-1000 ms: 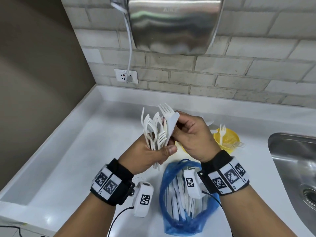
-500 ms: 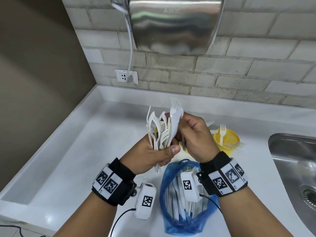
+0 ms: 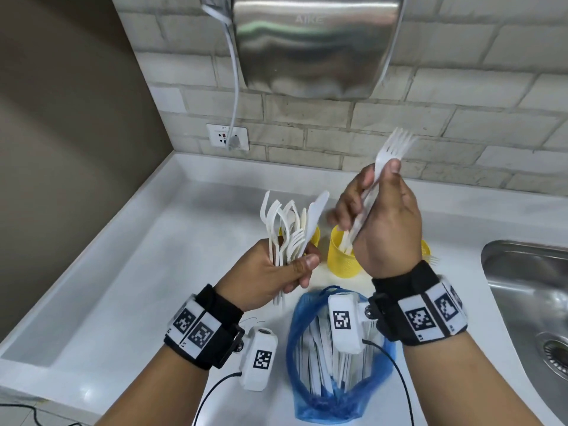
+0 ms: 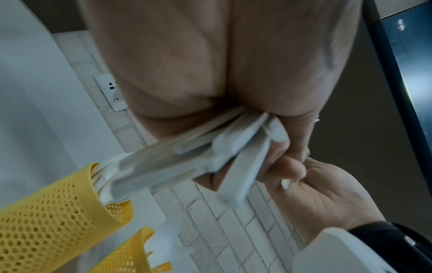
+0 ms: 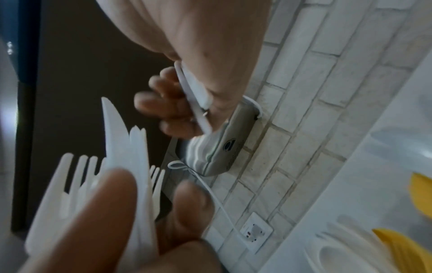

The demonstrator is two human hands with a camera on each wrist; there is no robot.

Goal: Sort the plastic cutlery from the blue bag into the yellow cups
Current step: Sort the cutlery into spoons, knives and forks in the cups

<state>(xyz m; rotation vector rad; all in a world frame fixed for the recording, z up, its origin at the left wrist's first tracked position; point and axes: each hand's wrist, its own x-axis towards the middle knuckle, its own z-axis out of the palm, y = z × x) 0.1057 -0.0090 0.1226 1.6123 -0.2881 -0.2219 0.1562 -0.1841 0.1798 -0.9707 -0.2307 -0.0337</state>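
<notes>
My left hand [image 3: 295, 265] grips a bundle of white plastic cutlery [image 3: 289, 229], several forks and a knife, standing upright. Its handles show in the left wrist view as the bundle [image 4: 233, 147]. To the right and higher, my right hand [image 3: 378, 176] pinches a single white fork [image 3: 395, 146], tines up, above the middle yellow cup [image 3: 341, 259]. Another yellow cup [image 3: 315, 238] stands behind the bundle, and a third yellow cup [image 3: 425, 247] is mostly hidden by my right hand. The blue bag [image 3: 310, 392] lies open near me with white cutlery inside.
A white counter [image 3: 147, 287] runs to a brick wall with a socket [image 3: 227, 137] and a steel hand dryer [image 3: 313, 41] overhead. A steel sink [image 3: 528, 302] lies at the right. A brown wall closes off the left side.
My right hand has pulled one fork out of the bundle and lifted it up and to the right. The hands have parted, uncovering the yellow cups behind them.
</notes>
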